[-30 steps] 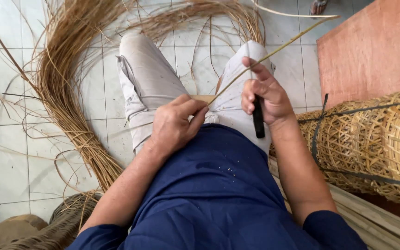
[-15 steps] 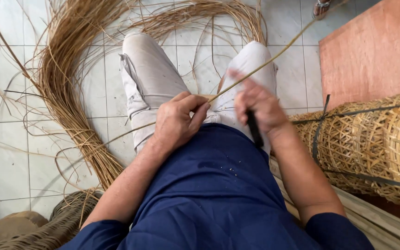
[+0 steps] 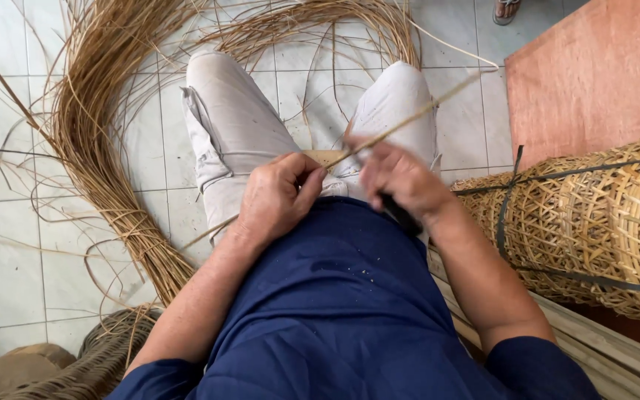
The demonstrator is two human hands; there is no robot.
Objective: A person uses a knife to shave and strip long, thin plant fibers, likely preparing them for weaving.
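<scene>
Rattan strand [image 3: 401,122] pinched in left hand [image 3: 279,198] at frame centre; right hand [image 3: 401,181], blurred, fingers closed round a dark-handled knife [image 3: 400,215], apparently mid-paring.

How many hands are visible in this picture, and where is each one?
2. The left hand rests on the lap and pinches a thin rattan strand. The right hand, blurred, is beside it on the same strand, holding a dark tool handle. No other hands show.

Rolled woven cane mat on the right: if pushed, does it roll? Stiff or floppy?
The rolled mat is round, so a sideways push could roll it. Its dark straps probably stop it unrolling. The open weave looks light for its bulk, and likely springy, not floppy.
</scene>
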